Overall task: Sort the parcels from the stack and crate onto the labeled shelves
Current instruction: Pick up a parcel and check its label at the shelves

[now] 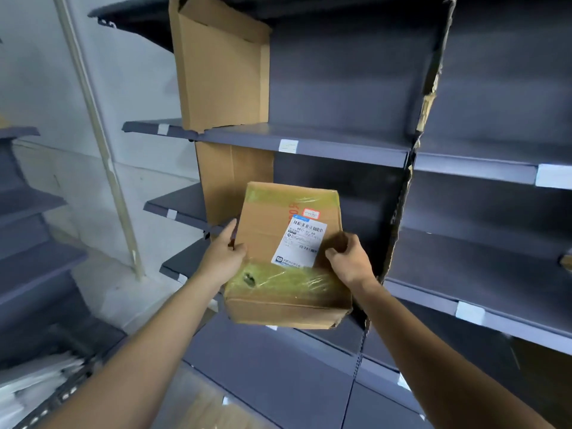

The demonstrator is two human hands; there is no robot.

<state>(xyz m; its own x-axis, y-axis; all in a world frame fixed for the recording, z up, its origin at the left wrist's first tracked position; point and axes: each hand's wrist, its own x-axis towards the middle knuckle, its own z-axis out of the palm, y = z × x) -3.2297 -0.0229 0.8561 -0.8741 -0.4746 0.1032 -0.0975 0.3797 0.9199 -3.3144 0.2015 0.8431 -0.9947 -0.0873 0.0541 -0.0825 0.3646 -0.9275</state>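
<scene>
A brown cardboard parcel with yellowish tape and a white shipping label is held in the air before the dark grey shelves. My left hand grips its left edge, thumb on top. On the right side, my right hand curls its fingers over the parcel's edge. The parcel hangs level with the lower middle shelf boards, tilted with its top face toward me. White label strips sit on the shelf fronts.
Cardboard sheets stand upright as dividers on the left end of the shelves, and a torn cardboard strip runs down between the two bays. A second shelf unit stands at the left. White packets lie in a crate at bottom left.
</scene>
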